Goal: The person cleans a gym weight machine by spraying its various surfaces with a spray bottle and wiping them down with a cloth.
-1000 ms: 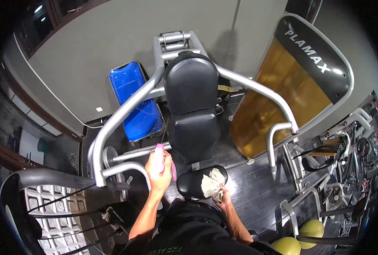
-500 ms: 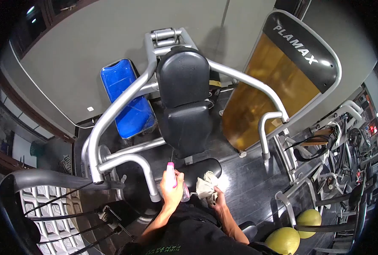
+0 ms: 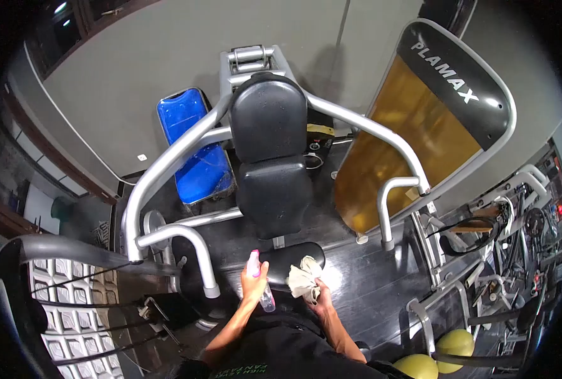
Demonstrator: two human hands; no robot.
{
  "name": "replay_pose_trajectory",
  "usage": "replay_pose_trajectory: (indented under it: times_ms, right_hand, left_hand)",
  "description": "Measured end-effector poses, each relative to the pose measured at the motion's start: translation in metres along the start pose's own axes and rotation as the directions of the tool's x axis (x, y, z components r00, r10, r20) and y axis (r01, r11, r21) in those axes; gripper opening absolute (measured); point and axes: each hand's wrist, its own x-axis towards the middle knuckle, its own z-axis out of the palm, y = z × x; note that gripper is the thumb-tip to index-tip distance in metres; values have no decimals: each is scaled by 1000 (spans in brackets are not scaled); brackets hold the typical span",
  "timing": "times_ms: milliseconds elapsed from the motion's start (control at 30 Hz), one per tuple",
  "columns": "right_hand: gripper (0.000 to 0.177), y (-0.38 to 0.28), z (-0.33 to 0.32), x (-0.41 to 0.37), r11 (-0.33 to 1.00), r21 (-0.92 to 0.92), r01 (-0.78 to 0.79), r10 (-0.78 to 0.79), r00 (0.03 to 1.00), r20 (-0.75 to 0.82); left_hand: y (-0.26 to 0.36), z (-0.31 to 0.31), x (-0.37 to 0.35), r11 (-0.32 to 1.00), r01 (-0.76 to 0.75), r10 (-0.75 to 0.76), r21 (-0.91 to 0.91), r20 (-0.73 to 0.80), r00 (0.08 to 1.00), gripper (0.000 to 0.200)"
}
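Note:
In my left hand (image 3: 254, 287) is a spray bottle (image 3: 268, 300) with a pink-and-white head and a clear body; my fingers are wrapped round it. My right hand (image 3: 321, 298) grips a crumpled off-white cloth (image 3: 304, 278), which hangs out in folds to the left of the fingers. Both hands are low in front of my body, over the near edge of the black padded seat (image 3: 293, 254) of a gym machine. Above that seat rises the black backrest (image 3: 269, 120), in two padded sections.
Silver handle arms (image 3: 167, 170) curve round both sides of the seat. A blue padded board (image 3: 199, 170) leans by the wall. Right of the seat stands a PLAMAX panel (image 3: 420, 126). Yellow-green balls (image 3: 455, 344) and other gym equipment (image 3: 483, 252) are at the right.
My view has shifted slightly. The spray bottle has turned in my left hand, so more of its clear body shows. The cloth stays in my right hand, a little further left.

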Motion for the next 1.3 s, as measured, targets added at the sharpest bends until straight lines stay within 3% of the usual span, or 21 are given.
replay_pose_trajectory:
  times_ms: [133,200,300,433,500,567,767,833,900,1100,1167,1233,1267,1300]
  right_hand:
    - [38,-48,-9,-5,991,-126,-33,32,999,-5]
    - [41,-75,-16,-9,973,-228,-33,33,999,-2]
    - [42,-112,-24,-9,970,-240,-38,58,995,77]
    - [39,-145,-9,-20,932,-356,-64,72,997,8]
    - [39,-152,2,-19,926,-354,-130,121,992,-48]
    - [40,-153,13,-16,945,-261,-198,241,960,145]
    - [42,-140,24,16,980,-143,-139,149,987,55]
    - [40,-131,38,17,985,-84,-148,159,977,141]
    - [38,-122,56,20,990,-40,-134,140,969,202]
    - [38,-101,117,36,981,-120,-152,171,971,169]
    - [44,-99,156,42,968,-248,-20,83,965,247]
    - [45,-101,199,55,957,-263,125,-66,973,223]
    - [44,-110,218,60,935,-266,233,-121,917,381]
    - [43,-117,248,58,872,-290,394,-272,883,381]
  left_hand:
    - [-10,27,-6,986,102,-118,-132,-122,986,31]
    - [-11,42,-12,983,31,-60,-181,-154,986,30]
    - [4,60,-21,976,-23,-25,-217,-219,975,27]
    - [29,74,-21,964,-130,77,-233,-225,971,23]
    - [45,75,-21,964,-168,118,-205,-239,964,19]
    - [74,72,-23,933,-351,331,-80,-198,923,16]
    - [124,50,-4,890,-456,446,-17,-178,877,10]
    - [129,41,11,837,-544,545,66,-194,816,12]
    - [135,30,24,842,-539,534,13,-166,829,13]
    - [163,4,55,846,-520,515,-118,-77,854,20]
    - [180,-5,58,853,-487,488,-189,-45,872,21]
    - [185,-17,64,868,-441,450,-228,-16,893,22]
    - [186,-23,67,860,-464,475,-214,0,880,22]
    - [188,-28,72,849,-489,502,-200,16,865,22]
